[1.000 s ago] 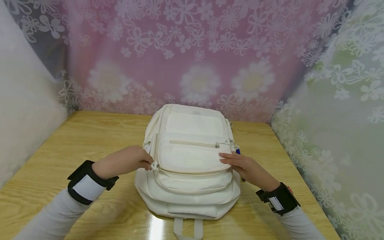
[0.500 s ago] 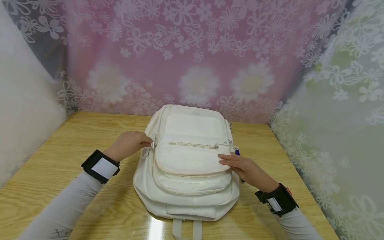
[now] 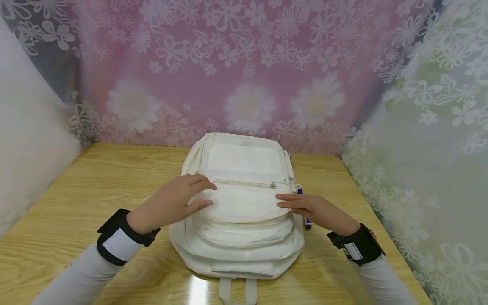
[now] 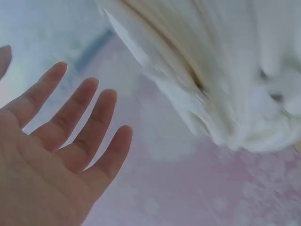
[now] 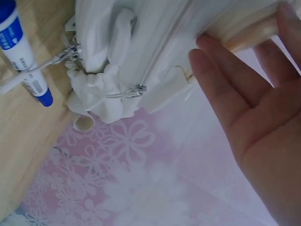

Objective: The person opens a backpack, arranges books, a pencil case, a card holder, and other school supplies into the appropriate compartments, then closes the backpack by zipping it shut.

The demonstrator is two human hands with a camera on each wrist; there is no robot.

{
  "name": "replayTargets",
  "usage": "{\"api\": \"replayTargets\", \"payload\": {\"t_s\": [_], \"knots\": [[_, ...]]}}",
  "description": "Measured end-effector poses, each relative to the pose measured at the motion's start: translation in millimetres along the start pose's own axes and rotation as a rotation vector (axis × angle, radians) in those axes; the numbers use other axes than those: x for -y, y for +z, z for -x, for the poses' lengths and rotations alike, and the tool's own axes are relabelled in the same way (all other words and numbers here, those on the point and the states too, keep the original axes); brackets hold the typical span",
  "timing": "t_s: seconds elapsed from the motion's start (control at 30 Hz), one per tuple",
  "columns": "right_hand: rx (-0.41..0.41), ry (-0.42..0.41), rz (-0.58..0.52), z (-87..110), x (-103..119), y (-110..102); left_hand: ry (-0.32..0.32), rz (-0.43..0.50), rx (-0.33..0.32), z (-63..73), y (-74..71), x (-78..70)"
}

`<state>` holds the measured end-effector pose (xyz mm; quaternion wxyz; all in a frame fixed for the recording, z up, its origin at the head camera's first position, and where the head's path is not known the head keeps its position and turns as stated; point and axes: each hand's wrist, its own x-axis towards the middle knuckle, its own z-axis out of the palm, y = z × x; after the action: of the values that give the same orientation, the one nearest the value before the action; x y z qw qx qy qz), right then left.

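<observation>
A cream backpack point(image 3: 244, 233) lies on the table, its top-handle strap point(image 3: 250, 290) toward me. My left hand point(image 3: 179, 201) is over the backpack's left front, thumb and fingers apart and holding nothing. In the left wrist view, the left hand point(image 4: 61, 141) has its fingers spread, apart from the blurred bag point(image 4: 225, 70). The right hand point(image 3: 314, 209) rests its nearly straight fingers on the right edge of the front pocket point(image 3: 244, 205). Seen from the right wrist, its fingertips touch the bag near a pale trim edge. A front zipper point(image 3: 244, 183) runs above the pocket, its slider at the right end.
A blue-and-white marker point(image 5: 26, 54) lies on the table point(image 3: 126, 169) beside the bag's right side, partly hidden in the head view. A pink floral curtain point(image 3: 244, 76) hangs behind the table, with pale sheets at both sides.
My left hand slid a zipper pull up the bag's left side, then let go and moved right over the front. The right hand stays nearly in place; more of the marker shows.
</observation>
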<state>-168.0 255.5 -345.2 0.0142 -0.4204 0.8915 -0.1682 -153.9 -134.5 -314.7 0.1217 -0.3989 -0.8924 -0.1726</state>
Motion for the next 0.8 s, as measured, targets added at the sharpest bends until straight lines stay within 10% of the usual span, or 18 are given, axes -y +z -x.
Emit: {"api": "replayTargets", "payload": {"t_s": [0.17,0.5,0.67,0.8], "knots": [[0.005,0.014,-0.004,-0.6,-0.9,-10.8,0.096,0.004,0.077,-1.4,8.8,-31.7],[-0.433,-0.008,0.085,-18.3,3.1,-28.0,0.057,-0.099,-0.023,-28.0,25.4,-29.4],[-0.409,0.066,0.036,-11.6,-2.8,-28.3,-0.066,-0.034,-0.045,-47.8,23.8,-23.3],[-0.296,0.301,0.020,1.8,-21.1,-26.3,-0.106,-0.053,-0.068,-54.8,17.0,-26.0]]}}
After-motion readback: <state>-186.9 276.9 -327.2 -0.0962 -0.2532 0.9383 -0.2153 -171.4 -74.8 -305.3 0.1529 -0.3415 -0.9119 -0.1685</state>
